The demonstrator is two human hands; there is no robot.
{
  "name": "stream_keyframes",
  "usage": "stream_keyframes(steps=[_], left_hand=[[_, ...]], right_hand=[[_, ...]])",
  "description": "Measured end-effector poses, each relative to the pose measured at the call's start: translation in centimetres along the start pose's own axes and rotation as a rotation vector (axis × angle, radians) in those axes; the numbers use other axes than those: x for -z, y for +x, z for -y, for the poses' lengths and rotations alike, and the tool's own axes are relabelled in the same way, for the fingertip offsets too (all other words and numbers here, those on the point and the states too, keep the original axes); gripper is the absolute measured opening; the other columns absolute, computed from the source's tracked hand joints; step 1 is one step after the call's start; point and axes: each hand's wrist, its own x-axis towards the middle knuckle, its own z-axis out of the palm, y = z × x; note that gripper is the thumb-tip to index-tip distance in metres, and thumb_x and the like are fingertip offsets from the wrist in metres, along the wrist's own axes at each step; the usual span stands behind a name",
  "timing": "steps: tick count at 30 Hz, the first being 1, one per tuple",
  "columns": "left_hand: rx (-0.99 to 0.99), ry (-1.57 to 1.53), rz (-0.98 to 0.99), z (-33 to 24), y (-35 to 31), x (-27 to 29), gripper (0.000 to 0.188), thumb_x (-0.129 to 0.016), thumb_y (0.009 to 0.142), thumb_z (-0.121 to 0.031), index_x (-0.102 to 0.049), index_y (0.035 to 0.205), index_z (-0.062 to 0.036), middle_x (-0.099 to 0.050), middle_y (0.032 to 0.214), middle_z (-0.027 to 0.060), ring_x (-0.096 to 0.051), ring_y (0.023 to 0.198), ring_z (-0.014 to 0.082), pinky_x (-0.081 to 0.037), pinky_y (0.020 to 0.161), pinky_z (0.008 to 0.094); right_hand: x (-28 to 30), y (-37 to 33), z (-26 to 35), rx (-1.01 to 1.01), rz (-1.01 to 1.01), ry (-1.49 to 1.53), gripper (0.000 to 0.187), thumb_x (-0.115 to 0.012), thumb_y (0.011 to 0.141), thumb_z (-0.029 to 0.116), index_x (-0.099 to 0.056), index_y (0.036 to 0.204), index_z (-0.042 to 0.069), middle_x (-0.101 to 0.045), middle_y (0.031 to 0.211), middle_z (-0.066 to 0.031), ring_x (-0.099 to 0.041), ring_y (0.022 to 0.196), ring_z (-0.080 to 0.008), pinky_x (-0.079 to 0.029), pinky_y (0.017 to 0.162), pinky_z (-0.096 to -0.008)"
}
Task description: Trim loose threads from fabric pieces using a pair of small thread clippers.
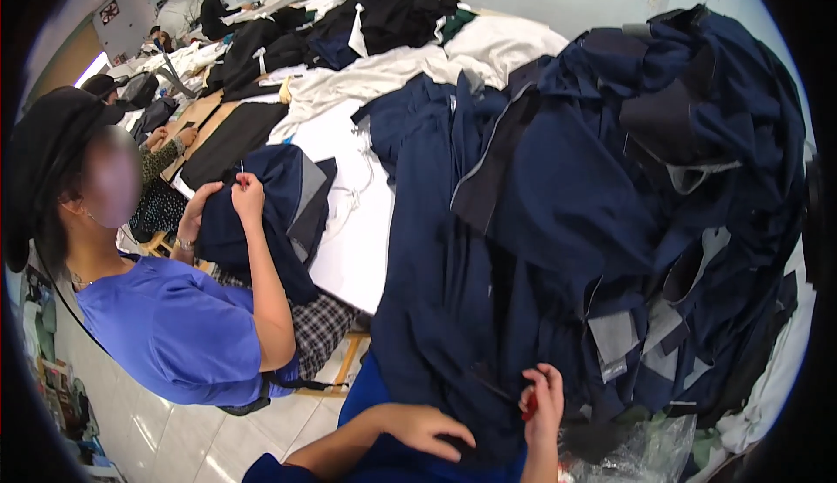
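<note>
A long navy garment [436, 265] hangs over the table edge and comes down into my lap. My left hand [427, 429] rests low on its cloth, fingers stretched out and slightly bent, gripping nothing that I can see. To its right, my right hand [546, 400] is raised with the fingers curled round red-handled scissors [528, 403]. Their thin dark blades point up and left across the navy cloth; the rest is hidden in the palm.
A big heap of navy garments [567, 178] with grey pocket pieces rises at the right. Clear plastic [654, 448] lies below it. On my left a seated person in a blue shirt [174, 326] handles another navy garment [261, 213]. Black and white cloth [497, 43] covers the far table.
</note>
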Motion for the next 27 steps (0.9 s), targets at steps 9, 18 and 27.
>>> stream_keyframes(steps=[9,18,27], left_hand=[[0.131,0.591,-1.435,6.6,-1.0,14.5,0.034,-0.065,0.083,-0.019,-0.055,0.113,-0.0043,-0.059,0.111,0.018,-0.051,0.116,0.0324,-0.039,0.099,0.0404],[0.193,0.413,-1.323,4.6,7.2,12.6,0.055,-0.052,0.092,-0.039,-0.049,0.119,0.0083,-0.059,0.1,0.0341,-0.058,0.096,0.0469,-0.047,0.082,0.0462],[0.72,0.14,-0.293,0.2,-9.0,-3.1,0.054,-0.055,0.088,-0.053,-0.067,0.08,-0.0006,-0.066,0.075,0.0161,-0.064,0.069,0.0328,-0.05,0.068,0.039]], right_hand=[[-2.7,-3.6,-6.7,0.013,0.583,-0.981,0.039,-0.071,0.08,0.038,-0.054,0.1,0.008,-0.066,0.08,-0.013,-0.066,0.076,-0.0322,-0.051,0.067,-0.0376],[0.7,-5.8,-4.4,-0.312,0.391,-0.352,0.012,-0.065,0.089,0.015,-0.061,0.084,0.004,-0.053,0.072,0.0066,-0.045,0.064,-0.0011,-0.035,0.057,-0.0174],[4.9,-4.7,-0.8,-0.179,-0.131,0.097,0.013,-0.058,0.091,0.018,-0.05,0.085,0.009,-0.054,0.067,-0.0013,-0.043,0.05,-0.0067,-0.032,0.044,-0.0204]])
